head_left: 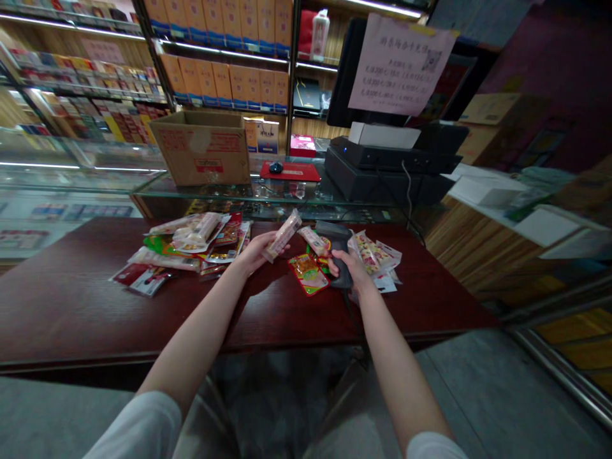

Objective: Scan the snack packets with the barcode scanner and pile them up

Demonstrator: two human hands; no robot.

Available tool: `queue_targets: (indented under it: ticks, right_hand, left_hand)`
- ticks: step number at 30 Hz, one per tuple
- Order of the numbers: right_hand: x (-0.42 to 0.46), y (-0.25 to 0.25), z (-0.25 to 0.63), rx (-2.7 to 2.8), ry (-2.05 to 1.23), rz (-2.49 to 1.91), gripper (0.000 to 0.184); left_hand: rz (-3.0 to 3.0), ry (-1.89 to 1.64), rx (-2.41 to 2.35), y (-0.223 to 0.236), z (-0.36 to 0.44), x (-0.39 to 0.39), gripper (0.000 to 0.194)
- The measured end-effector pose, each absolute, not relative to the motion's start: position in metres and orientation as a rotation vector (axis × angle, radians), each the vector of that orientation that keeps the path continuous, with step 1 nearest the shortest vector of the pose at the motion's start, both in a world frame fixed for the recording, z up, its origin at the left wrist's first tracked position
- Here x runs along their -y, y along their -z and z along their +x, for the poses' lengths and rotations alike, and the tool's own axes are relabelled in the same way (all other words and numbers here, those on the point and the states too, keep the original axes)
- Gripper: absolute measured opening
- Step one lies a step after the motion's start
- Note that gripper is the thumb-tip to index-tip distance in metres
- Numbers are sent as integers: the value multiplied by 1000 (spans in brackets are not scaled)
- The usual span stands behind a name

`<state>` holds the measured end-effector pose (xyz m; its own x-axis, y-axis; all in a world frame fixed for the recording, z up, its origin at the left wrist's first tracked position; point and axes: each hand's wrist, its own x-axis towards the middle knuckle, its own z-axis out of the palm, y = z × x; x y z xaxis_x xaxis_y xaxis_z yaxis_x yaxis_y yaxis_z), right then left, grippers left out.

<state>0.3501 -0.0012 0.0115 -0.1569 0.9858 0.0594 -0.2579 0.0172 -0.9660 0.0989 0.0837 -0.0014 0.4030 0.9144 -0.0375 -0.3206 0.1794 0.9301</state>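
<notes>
My left hand (258, 252) grips a pale, stick-shaped packaged snack (283, 236), tilted up to the right above the table. In my right hand (351, 269) is a dark handheld barcode scanner (337, 237), its head pointing away from me. Close by the scanner lies a second wrapped snack stick (313, 241). A red and green snack packet (308, 274) rests on the table between my hands. Beyond my left hand spreads a pile of mixed snack packets (191, 239). More clear packets with colourful contents (375, 254) lie just right of the scanner, partly behind my right hand.
The dark red table (109, 319) meets a glass counter (287, 203) behind. On that counter stand an open cardboard box (203, 150), a mouse (276, 167) on a red mat, and a black till unit (382, 166) below a monitor with a paper notice (401, 64). A cable hangs from the scanner.
</notes>
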Motion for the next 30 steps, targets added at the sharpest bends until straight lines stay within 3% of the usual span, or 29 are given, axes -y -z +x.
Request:
queue_targets:
  ticks: [3,7,13,19,24,30]
  right_hand:
    - [3,-10,354,1121,-1399,-893,28]
    - [3,-6,358,1078,-1419,-866,29]
    - [3,-2,361,1069,-1424,-860,27]
    - [6,-8,365,1076,-1355,-857,27]
    - [9,-14,378,1059,-1295,-850,28]
    - [10,-18,387,983,-1320,-776,29]
  left_hand:
    - [1407,-1133,-1066,-16,89,-77,44]
    - [1917,-1248,-1871,-45,60,-57,47]
    - [2133,-780,-2502,-48,12,-46,46]
    - [2301,-932,-2473,-32,12,-55,43]
    - [2519,-868,-1907,-34,80,-57,38]
    - [2056,-598,-1547,-18,192,-77,72]
